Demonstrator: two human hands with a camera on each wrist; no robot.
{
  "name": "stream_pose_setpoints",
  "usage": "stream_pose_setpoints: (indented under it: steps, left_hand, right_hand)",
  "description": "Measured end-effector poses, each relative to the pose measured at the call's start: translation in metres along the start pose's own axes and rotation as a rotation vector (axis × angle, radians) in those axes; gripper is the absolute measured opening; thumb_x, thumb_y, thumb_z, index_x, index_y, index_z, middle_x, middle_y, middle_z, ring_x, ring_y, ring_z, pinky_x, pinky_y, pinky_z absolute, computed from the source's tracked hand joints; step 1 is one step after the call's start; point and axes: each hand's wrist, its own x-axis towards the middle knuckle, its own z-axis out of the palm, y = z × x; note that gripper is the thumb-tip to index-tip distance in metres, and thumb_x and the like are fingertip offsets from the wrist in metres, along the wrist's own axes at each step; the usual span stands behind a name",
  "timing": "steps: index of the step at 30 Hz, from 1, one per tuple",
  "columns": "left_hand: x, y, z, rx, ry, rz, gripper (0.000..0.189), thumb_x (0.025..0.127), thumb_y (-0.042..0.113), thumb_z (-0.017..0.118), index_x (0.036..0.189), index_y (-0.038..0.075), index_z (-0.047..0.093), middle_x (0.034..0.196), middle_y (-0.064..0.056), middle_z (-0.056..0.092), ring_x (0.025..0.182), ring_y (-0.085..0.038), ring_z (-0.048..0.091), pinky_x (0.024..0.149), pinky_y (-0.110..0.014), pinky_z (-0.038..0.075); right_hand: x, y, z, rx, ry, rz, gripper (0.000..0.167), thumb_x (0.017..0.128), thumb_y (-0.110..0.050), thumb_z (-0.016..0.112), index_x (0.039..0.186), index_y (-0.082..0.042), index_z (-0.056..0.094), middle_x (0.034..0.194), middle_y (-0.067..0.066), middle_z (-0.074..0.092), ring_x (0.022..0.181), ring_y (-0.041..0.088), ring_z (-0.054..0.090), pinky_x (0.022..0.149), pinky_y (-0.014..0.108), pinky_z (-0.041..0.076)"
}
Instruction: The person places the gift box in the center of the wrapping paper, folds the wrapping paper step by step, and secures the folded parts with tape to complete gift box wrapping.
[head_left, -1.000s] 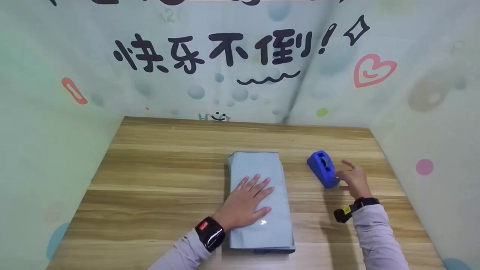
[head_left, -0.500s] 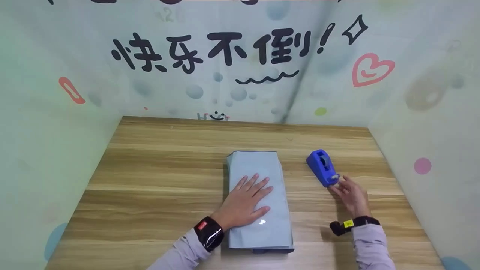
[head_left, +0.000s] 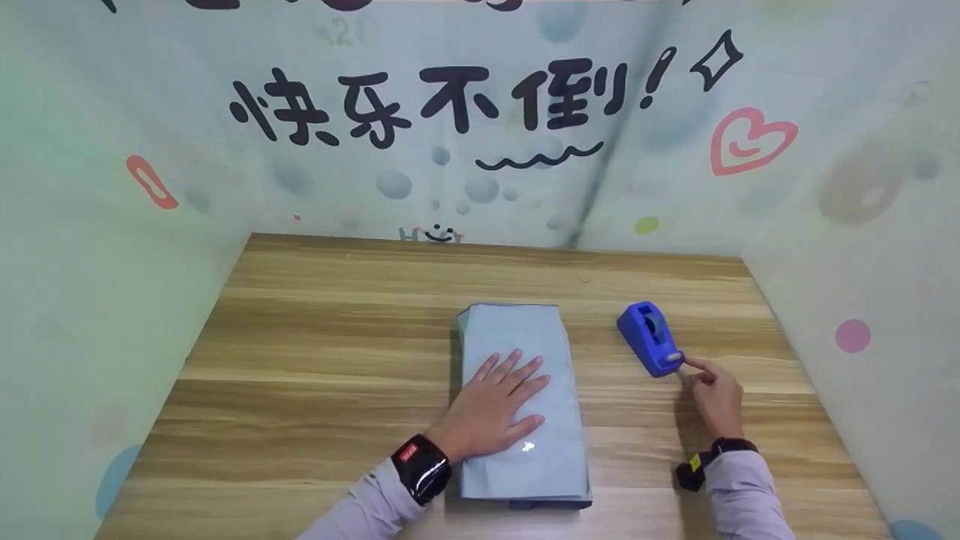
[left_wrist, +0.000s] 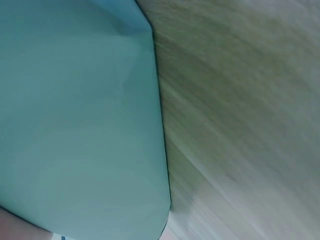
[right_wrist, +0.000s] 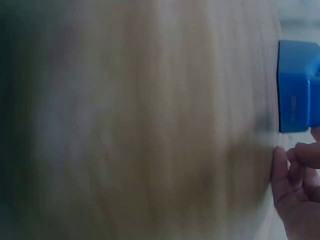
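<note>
My left hand lies flat with fingers spread on a long box wrapped in light blue paper. In the left wrist view the blue paper fills the left side, its edge beside the wood. To the right stands a blue tape dispenser with a roll of tape in it. My right hand is at the dispenser's near end, the index finger reaching out to the cutter edge, other fingers bent. In the right wrist view the dispenser shows just above the fingertips; no tape strip is visible there.
Both things stand on a wood-grain table. A printed fabric backdrop rises behind the table and on both sides. A dark camera mount sticks out from the right wrist.
My right hand has drawn back from beside the dispenser to its near end, and the index finger now points at the cutter edge. The left hand and wrapped box have stayed put.
</note>
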Motion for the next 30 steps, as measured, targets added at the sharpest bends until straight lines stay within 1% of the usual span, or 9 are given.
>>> stream_pose_setpoints:
  steps: [3, 6, 9, 11, 14, 18, 22, 25, 30]
  left_hand:
    - [-0.001, 0.001, 0.000, -0.007, -0.014, -0.002, 0.059, 0.096, 0.056, 0.022, 0.147, 0.026, 0.026, 0.156, 0.003, 0.018, 0.144, -0.022, 0.012, 0.117, -0.045, 0.010]
    - [-0.001, 0.001, -0.001, -0.008, -0.020, -0.002, 0.059, 0.096, 0.056, 0.022, 0.147, 0.026, 0.026, 0.156, 0.003, 0.018, 0.144, -0.022, 0.012, 0.117, -0.045, 0.010]
    - [-0.001, 0.001, -0.002, -0.006, -0.010, 0.002, 0.059, 0.097, 0.055, 0.023, 0.147, 0.026, 0.027, 0.155, 0.003, 0.019, 0.144, -0.023, 0.014, 0.116, -0.046, 0.012]
    - [-0.001, 0.001, -0.002, -0.002, 0.006, 0.006, 0.058, 0.097, 0.054, 0.025, 0.146, 0.026, 0.029, 0.155, 0.002, 0.021, 0.144, -0.023, 0.015, 0.116, -0.046, 0.013]
    - [-0.001, 0.000, -0.001, 0.005, 0.030, 0.015, 0.056, 0.097, 0.053, 0.026, 0.146, 0.026, 0.031, 0.155, 0.002, 0.022, 0.143, -0.024, 0.017, 0.116, -0.047, 0.015]
    - [0.000, -0.001, 0.000, 0.017, 0.037, 0.024, 0.056, 0.097, 0.053, 0.025, 0.146, 0.027, 0.030, 0.155, 0.002, 0.022, 0.143, -0.024, 0.017, 0.116, -0.047, 0.015]
    - [0.000, -0.001, 0.000, 0.026, 0.037, 0.023, 0.056, 0.097, 0.053, 0.026, 0.146, 0.027, 0.029, 0.155, 0.002, 0.022, 0.143, -0.024, 0.017, 0.116, -0.046, 0.015]
    - [-0.001, 0.000, -0.001, 0.027, 0.028, 0.018, 0.057, 0.097, 0.054, 0.025, 0.146, 0.027, 0.029, 0.155, 0.002, 0.022, 0.143, -0.023, 0.017, 0.116, -0.046, 0.015]
    - [-0.001, 0.000, -0.002, 0.027, 0.006, 0.012, 0.057, 0.097, 0.055, 0.024, 0.147, 0.027, 0.026, 0.155, 0.002, 0.020, 0.143, -0.023, 0.015, 0.116, -0.046, 0.013]
  right_hand:
    - [-0.005, -0.006, -0.005, -0.019, -0.010, -0.001, 0.035, 0.081, 0.001, 0.060, 0.116, 0.002, 0.061, 0.082, 0.019, 0.065, 0.060, 0.001, 0.045, 0.057, 0.017, 0.037]
    - [-0.010, -0.025, -0.008, 0.058, -0.081, 0.020, 0.042, 0.084, -0.005, 0.063, 0.124, 0.003, 0.055, 0.082, 0.009, 0.067, 0.064, -0.007, 0.047, 0.061, 0.012, 0.039]
    - [-0.016, -0.051, -0.007, 0.204, -0.244, -0.003, 0.046, 0.085, -0.004, 0.063, 0.129, 0.003, 0.049, 0.080, -0.003, 0.067, 0.070, -0.010, 0.052, 0.067, 0.011, 0.043]
    - [-0.021, -0.070, -0.005, 0.296, -0.386, -0.041, 0.049, 0.086, -0.004, 0.062, 0.132, 0.002, 0.045, 0.082, -0.005, 0.067, 0.076, -0.005, 0.057, 0.072, 0.014, 0.046]
    - [-0.028, -0.093, 0.001, 0.393, -0.568, -0.121, 0.049, 0.087, -0.003, 0.060, 0.133, 0.001, 0.042, 0.088, 0.004, 0.067, 0.081, 0.004, 0.061, 0.079, 0.019, 0.048]
    - [-0.035, -0.116, 0.011, 0.444, -0.744, -0.202, 0.048, 0.088, -0.001, 0.058, 0.133, 0.001, 0.040, 0.090, 0.014, 0.065, 0.086, 0.019, 0.064, 0.083, 0.024, 0.051]
    - [-0.038, -0.130, 0.024, 0.386, -0.792, -0.238, 0.048, 0.087, -0.001, 0.059, 0.131, 0.004, 0.041, 0.087, 0.015, 0.065, 0.083, 0.022, 0.064, 0.082, 0.025, 0.051]
    - [-0.041, -0.137, 0.032, 0.296, -0.780, -0.232, 0.048, 0.086, -0.004, 0.061, 0.129, 0.005, 0.042, 0.084, 0.012, 0.064, 0.079, 0.017, 0.061, 0.079, 0.024, 0.049]
    - [-0.047, -0.141, 0.039, 0.212, -0.739, -0.198, 0.049, 0.085, -0.008, 0.064, 0.127, 0.004, 0.044, 0.078, 0.008, 0.061, 0.073, 0.018, 0.056, 0.067, 0.024, 0.043]
